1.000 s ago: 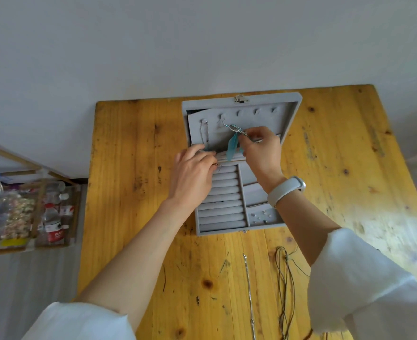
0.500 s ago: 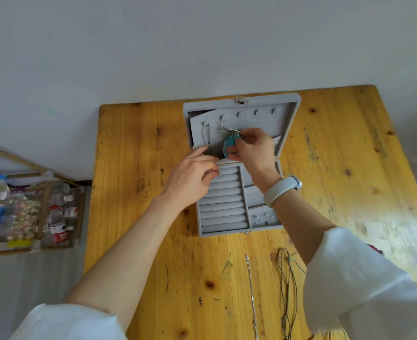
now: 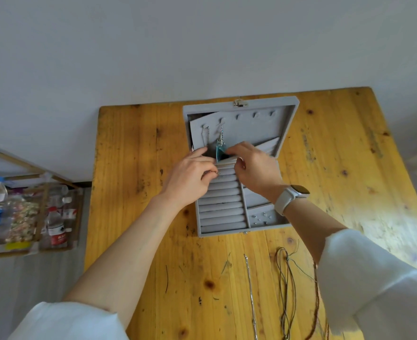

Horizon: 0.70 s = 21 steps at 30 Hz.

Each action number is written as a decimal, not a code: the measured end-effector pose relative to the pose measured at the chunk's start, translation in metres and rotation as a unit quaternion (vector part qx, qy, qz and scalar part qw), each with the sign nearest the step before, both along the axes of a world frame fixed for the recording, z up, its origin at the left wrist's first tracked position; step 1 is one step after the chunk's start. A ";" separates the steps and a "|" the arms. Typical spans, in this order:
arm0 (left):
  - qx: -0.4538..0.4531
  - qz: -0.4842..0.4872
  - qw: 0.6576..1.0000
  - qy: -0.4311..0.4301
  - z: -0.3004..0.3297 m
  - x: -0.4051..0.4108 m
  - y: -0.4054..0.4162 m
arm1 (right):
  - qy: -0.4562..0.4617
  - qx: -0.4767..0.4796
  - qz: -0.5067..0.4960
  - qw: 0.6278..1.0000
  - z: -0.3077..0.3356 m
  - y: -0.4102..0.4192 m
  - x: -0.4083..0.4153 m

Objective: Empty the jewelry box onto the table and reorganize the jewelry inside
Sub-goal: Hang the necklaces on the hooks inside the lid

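Your grey jewelry box (image 3: 223, 218) lies open near the far edge of the wooden table (image 3: 134, 192), its lid (image 3: 264, 123) laid back toward the wall. A teal pendant necklace (image 3: 220, 146) hangs from a hook in the lid, its pendant just at the fingertips of your right hand (image 3: 256, 169), which seem to pinch something at the lid's pocket (whether they grip the pendant itself you cannot tell). Your left hand (image 3: 190, 175) has its fingers curled, pinching a small ring (image 3: 213, 173) over the ring rolls (image 3: 223, 204). Beside the pendant, left of your fingers, a thin silver chain (image 3: 206, 136) hangs from another hook. Below your right wrist, small studs (image 3: 261, 218) sit in the corner compartment.

Nearer you than the box, a silver chain (image 3: 250, 290), dark cords (image 3: 286, 290) and a reddish cord (image 3: 316, 303) lie on the wood. Bare tabletop stretches to both sides of the hands. Off the left edge stands a rack of bottles (image 3: 26, 217) against the pale wall (image 3: 202, 45).
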<state>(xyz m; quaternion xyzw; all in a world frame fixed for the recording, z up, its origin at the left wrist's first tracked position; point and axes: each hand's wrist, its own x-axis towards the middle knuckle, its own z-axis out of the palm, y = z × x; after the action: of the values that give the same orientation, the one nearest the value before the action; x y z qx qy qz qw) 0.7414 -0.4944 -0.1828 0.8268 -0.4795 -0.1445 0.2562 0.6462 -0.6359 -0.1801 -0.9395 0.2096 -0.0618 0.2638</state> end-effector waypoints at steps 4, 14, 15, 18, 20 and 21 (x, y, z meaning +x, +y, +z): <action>0.004 -0.002 1.000 0.002 0.001 0.001 0.000 | 0.152 -0.107 0.029 0.982 0.002 -0.002 0.003; 0.006 -0.005 1.000 0.004 -0.001 0.001 0.002 | 0.055 -0.117 0.078 0.989 0.005 0.000 0.005; 0.006 -0.006 1.000 0.004 -0.001 0.001 0.003 | 0.078 -0.138 0.068 0.985 0.004 -0.002 0.004; 0.003 -0.008 1.000 0.000 -0.001 0.000 0.003 | 0.093 -0.157 0.045 0.982 0.008 -0.007 0.001; 0.002 -0.007 1.000 -0.002 -0.001 0.000 0.003 | 0.040 -0.138 0.080 0.986 0.009 -0.007 -0.001; 0.002 -0.007 1.000 -0.004 -0.001 0.000 0.003 | 0.028 -0.129 0.112 0.985 0.009 -0.006 -0.001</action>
<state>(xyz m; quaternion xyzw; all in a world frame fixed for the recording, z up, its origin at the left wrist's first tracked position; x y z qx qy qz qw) 0.7414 -0.4910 -0.1835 0.8244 -0.4860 -0.1440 0.2520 0.6452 -0.6415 -0.1710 -0.9846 0.1010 -0.0322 0.1392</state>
